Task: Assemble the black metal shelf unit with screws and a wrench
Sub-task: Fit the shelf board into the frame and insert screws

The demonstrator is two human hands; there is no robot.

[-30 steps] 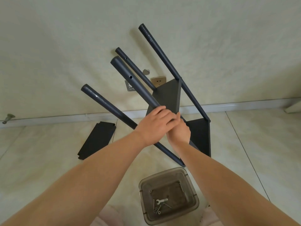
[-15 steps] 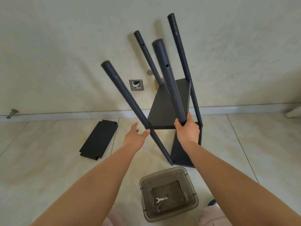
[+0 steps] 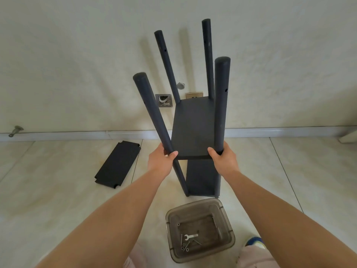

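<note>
Floor-standing shelf unit (image 3: 195, 128) upright, 4 poles pointing up.

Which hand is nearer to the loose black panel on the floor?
Left. The left hand grips a post just right of the panel; the right hand grips the post farther right.

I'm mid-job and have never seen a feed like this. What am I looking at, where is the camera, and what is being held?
There is no machine here: these are a person's two bare arms, filmed by a wide-angle camera on their head looking forward and down. The left hand and right hand each grip a front pole of the black shelf unit, which stands on the tiled floor with two shelves fitted and four poles pointing up. A loose shelf panel lies flat on the floor to the left. Near the person's knees sits a clear plastic bin holding a small wrench and a few screws.
</note>
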